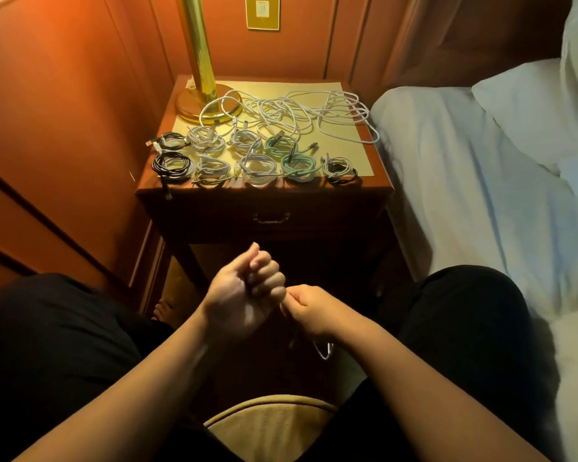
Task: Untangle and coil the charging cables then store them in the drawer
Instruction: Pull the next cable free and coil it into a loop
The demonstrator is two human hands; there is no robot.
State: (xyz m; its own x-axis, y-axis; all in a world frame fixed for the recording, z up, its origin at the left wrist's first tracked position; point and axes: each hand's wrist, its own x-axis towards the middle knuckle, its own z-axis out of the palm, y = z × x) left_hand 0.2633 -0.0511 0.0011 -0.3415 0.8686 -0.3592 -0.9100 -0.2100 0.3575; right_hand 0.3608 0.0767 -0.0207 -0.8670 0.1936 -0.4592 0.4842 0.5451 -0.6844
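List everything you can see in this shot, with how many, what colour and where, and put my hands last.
Wooden nightstand: one, reddish brown, centre, drawer shut.
Metal drawer handle: one, dark, on the drawer front.
Brass lamp: one, gold, back left of the nightstand.
Coiled charging cables: nine, black, white and teal, two rows along the front edge.
Tangled white cables: one loose heap, behind the coils.
Wall plate: one, gold, above the nightstand.
Bed with pale sheets: one, right.
Cushioned seat: one, tan, bottom centre.
Left hand: fist curled.
Right hand: pinching a thin cable that hangs below it.
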